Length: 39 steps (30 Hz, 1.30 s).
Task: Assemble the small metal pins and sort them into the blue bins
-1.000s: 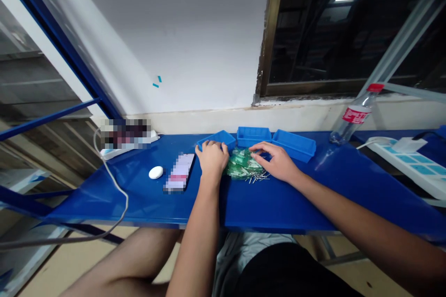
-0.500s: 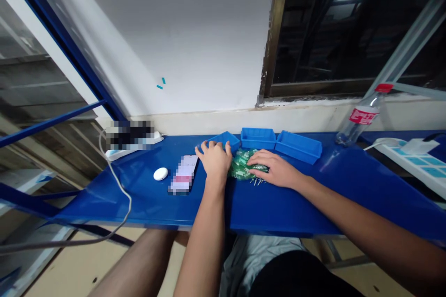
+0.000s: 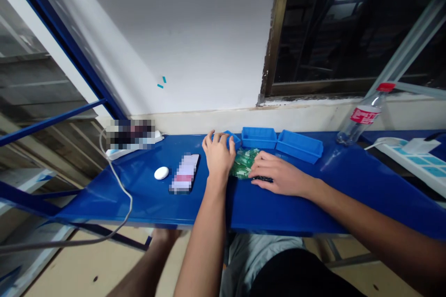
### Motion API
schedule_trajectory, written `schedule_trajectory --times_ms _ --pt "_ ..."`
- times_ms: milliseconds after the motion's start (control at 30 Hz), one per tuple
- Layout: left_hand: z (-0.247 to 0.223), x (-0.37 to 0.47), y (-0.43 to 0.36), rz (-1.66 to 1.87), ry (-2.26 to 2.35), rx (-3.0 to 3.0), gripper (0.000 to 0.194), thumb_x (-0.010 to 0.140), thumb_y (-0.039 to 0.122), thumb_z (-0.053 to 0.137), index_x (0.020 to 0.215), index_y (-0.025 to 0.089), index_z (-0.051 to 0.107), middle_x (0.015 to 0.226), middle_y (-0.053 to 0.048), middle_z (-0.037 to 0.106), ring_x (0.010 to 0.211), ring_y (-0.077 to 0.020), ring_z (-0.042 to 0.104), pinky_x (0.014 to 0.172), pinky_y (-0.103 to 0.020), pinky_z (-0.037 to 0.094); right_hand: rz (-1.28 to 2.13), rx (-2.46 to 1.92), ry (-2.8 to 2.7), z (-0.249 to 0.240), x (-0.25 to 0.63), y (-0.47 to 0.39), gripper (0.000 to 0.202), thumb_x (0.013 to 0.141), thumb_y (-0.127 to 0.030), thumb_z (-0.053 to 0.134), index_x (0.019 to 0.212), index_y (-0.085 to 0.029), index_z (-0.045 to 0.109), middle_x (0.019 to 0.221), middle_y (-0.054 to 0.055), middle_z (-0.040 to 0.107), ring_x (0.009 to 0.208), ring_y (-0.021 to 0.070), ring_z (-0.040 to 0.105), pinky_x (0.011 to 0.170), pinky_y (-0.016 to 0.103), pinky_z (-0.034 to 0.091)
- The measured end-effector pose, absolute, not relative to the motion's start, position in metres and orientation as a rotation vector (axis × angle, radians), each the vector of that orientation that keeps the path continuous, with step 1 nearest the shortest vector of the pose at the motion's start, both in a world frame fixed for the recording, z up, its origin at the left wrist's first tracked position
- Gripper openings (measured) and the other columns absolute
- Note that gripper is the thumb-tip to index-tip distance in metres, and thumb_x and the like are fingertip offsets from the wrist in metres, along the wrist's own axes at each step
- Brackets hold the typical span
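My left hand [image 3: 219, 155] is open, its fingers spread and bent over the leftmost blue bin [image 3: 236, 139], covering much of it. Beside it on the blue table lies a pile of shiny green, see-through pieces [image 3: 244, 160], too small to name. Resting at the pile's right side, my right hand [image 3: 280, 172] has its fingers curled and its thumb below them. Something dark shows between thumb and fingers, but I cannot make out what it is.
Two more blue bins, a middle one [image 3: 258, 138] and a right one [image 3: 299, 145], stand along the wall. A phone [image 3: 185, 174] and a white oval object [image 3: 161, 173] lie at left. A red-capped bottle [image 3: 360, 118] and a power strip [image 3: 414, 153] are at right; a cable [image 3: 120, 181] hangs at left.
My left hand has shifted slightly right and away from me over the bin. The right hand has moved a little right and nearer, covering the small white sticks seen before.
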<state>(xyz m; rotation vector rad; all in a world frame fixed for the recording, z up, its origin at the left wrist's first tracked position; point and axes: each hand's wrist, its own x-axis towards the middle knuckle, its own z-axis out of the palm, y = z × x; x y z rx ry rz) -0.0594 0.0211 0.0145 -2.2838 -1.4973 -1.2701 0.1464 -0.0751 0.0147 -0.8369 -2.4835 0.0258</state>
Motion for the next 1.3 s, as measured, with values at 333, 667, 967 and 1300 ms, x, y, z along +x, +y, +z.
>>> schedule_trajectory --times_ms 333,667,967,1300 --pt "0.016 -0.057 0.019 -1.321 -1.412 -2.346 0.025 0.104 0.032 0.052 0.112 0.022 0.074 0.125 -0.010 0.073 0.141 -0.0333 0.047 0.118 -0.053 0.036 -0.198 -0.803 -2.664 -0.003 0.163 -0.091 0.033 0.101 -0.011 0.052 0.125 -0.020 0.074 0.121 0.010 0.078 0.116 0.0267 0.061 0.094 0.042 0.054" --pt "0.016 -0.054 0.019 -1.391 -1.221 -2.488 0.024 0.105 0.029 0.052 0.114 0.020 0.073 0.120 -0.009 0.074 0.134 -0.0295 0.053 0.114 -0.047 0.042 0.167 -0.880 -2.380 0.001 0.157 -0.087 0.021 0.102 -0.019 0.059 0.116 -0.022 0.075 0.105 0.009 0.078 0.099 0.0227 0.068 0.090 0.039 0.058" --pt "0.019 -0.045 0.013 -1.427 -1.088 -2.822 0.032 0.106 0.032 0.049 0.127 0.022 0.072 0.110 -0.008 0.080 0.102 -0.0262 0.072 0.098 -0.041 0.054 0.557 -1.053 -1.495 0.015 0.161 -0.043 0.034 0.083 -0.049 0.082 0.099 -0.020 0.076 0.102 0.010 0.080 0.095 0.0264 0.076 0.091 0.045 0.064" --pt "0.008 -0.031 0.011 -2.039 -1.191 -3.205 0.032 0.096 0.041 0.067 0.116 0.019 0.079 0.116 -0.009 0.080 0.108 -0.0269 0.077 0.096 -0.038 0.062 0.108 -1.038 -1.527 -0.007 0.147 -0.046 0.013 0.093 -0.037 0.073 0.095 -0.024 0.072 0.102 0.008 0.074 0.095 0.0256 0.073 0.093 0.046 0.063"
